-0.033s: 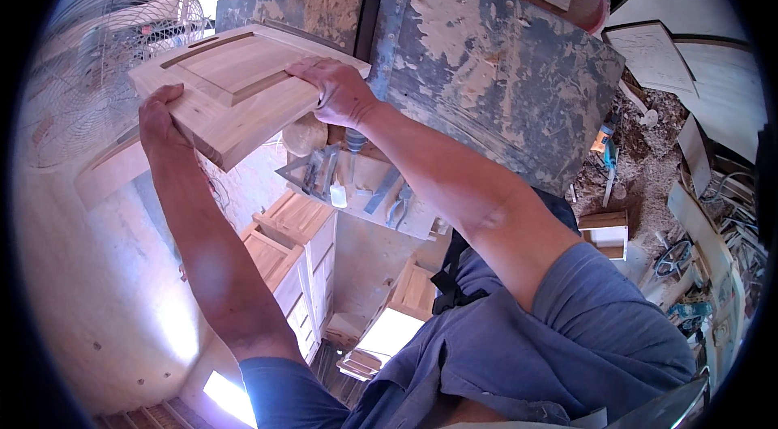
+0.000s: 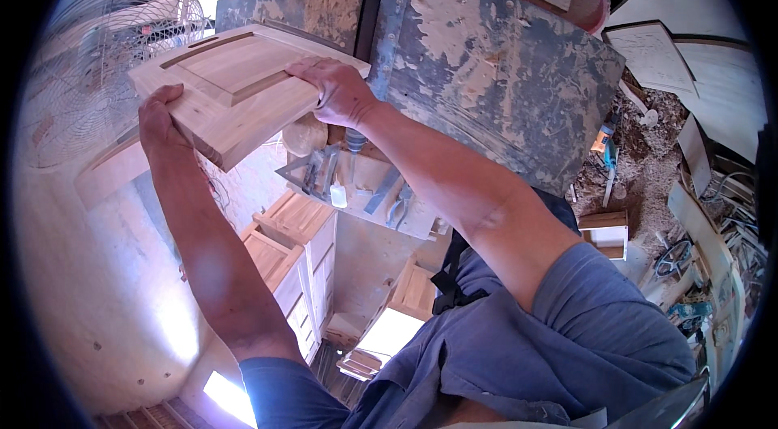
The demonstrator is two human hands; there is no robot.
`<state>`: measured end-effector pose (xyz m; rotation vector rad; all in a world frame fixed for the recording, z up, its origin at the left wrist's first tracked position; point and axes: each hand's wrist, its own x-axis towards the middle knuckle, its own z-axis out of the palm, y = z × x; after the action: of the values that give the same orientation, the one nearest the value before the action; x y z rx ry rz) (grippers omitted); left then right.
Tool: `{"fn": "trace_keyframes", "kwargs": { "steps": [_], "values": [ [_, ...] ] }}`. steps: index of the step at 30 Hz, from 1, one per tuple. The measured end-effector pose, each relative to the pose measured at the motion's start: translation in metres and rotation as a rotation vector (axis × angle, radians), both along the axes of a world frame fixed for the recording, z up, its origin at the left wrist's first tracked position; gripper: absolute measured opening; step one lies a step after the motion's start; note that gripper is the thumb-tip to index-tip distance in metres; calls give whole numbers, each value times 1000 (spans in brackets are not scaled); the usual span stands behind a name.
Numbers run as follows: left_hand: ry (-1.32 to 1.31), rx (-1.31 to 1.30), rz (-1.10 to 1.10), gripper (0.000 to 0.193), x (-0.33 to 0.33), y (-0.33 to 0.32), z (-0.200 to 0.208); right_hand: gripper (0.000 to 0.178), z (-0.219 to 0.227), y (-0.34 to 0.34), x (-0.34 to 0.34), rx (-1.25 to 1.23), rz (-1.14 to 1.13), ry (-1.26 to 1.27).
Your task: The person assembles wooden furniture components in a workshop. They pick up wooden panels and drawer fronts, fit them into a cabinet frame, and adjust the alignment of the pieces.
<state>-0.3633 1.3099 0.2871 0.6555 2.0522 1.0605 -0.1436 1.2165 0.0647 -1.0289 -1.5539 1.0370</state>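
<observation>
1. Left hand (image 2: 162,117) curls around the panel's left edge, thumb on top, other fingers hidden.
2. Right hand (image 2: 340,93) is partly closed over its right side, fingers across the face.
3. Wooden panel (image 2: 235,64) spans between both, recessed face up.

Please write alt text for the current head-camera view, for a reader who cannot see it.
A person's left hand and right hand hold a pale wooden panel with a recessed centre, one on each side. A large, patchy grey worktop extends to its right, and a pair of pliers lies lower in view.
</observation>
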Motion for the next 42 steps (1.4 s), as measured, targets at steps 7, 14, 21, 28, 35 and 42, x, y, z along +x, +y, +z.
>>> {"fn": "trace_keyframes", "kwargs": {
  "steps": [7, 14, 21, 28, 35, 42],
  "values": [
    [-7, -12, 0, 27, -5, 3, 2, 67, 5, 3, -2, -14, 10, 15],
    [16, -13, 37, 27, -1, 8, 2, 64, 4, 9, -7, -1, -11, 31],
    [4, -30, -23, 26, 3, 7, 7, 62, 2, 11, -14, -7, -35, 47],
    [-21, 15, -21, 25, -9, 19, -5, 60, 4, 15, -13, 6, -53, 36],
    [42, 252, -135, 23, -12, -22, -13, 69, 18, 2, -1, 2, 38, -58],
    [-332, 356, 285, 63, 57, -298, 22, 76, 97, -120, 94, -429, -452, 526]
  ]
}}
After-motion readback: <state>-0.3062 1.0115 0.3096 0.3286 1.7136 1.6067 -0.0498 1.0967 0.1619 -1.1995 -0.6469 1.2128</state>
